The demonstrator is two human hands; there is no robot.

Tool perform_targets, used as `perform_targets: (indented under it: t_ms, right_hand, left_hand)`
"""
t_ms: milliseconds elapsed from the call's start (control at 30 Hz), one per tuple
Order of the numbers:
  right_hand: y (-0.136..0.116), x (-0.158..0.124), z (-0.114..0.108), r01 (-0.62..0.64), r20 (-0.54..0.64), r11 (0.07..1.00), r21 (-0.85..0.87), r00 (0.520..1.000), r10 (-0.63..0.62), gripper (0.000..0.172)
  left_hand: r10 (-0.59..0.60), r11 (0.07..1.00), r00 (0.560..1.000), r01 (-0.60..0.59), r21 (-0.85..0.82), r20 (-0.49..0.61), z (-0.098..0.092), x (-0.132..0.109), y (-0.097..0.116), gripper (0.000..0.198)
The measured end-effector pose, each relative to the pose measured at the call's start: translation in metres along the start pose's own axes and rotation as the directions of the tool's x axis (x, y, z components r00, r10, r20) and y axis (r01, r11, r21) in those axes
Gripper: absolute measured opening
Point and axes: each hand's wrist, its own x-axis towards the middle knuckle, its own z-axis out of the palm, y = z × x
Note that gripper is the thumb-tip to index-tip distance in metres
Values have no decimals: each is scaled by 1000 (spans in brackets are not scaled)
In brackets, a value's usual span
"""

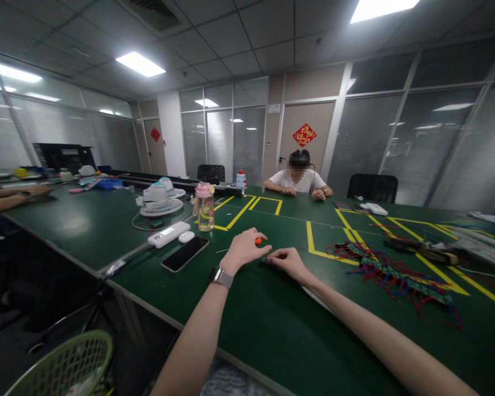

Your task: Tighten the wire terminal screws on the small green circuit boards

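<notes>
1. The left hand (244,248) curls round an orange piece (258,241) over the green surface (247,316).
2. That piece seems light and stiff, probably best held around its thickest part.
3. The right hand (287,263) pinches nearby; on what, I can't tell.

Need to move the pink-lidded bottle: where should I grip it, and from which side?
Probably best around the see-through body of the bottle, below its pink lid, from the picture's right: it stands upright, with a white fan on its left.
</notes>
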Motion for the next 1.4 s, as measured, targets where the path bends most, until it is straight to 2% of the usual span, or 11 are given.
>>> perform_targets:
  t_ms: [200,267,367,467,567,667,800,900,1000,1400]
  right_hand:
    - [-6,-9,1,43,0,995,-86,999,-43,19]
    - [-11,-22,-3,110,3,983,-150,994,-110,17]
    - [-21,-56,-17,226,74,951,-210,974,-215,14]
    - [-28,-101,-42,256,161,935,-246,962,-221,16]
    - [-27,-144,-79,220,139,912,-345,973,-182,23]
    - [-15,-176,-121,112,17,866,-488,993,-119,26]
    - [4,-203,-164,-45,-187,811,-583,979,-80,34]
    - [10,-211,-177,-135,-276,804,-579,960,-37,38]
    - [10,-210,-179,-165,-315,808,-565,949,-26,40]
    - [13,-211,-183,-144,-243,805,-576,970,0,39]
  left_hand:
    - [4,1000,1000,-4,0,-31,1,1,5,33]
    - [17,1000,999,-17,9,-35,2,1,4,33]
    - [33,999,999,-33,20,-32,3,2,4,33]
    - [31,999,999,-31,15,-15,3,2,5,34]
    - [17,1000,1000,-17,5,13,2,1,8,36]
    - [17,1000,999,-17,10,36,1,1,11,36]
    - [25,1000,999,-26,6,48,2,1,12,36]
    - [43,999,998,-44,9,45,4,2,10,35]
    - [38,999,999,-39,25,35,6,3,8,34]
    - [26,1000,997,-26,10,77,5,3,8,33]
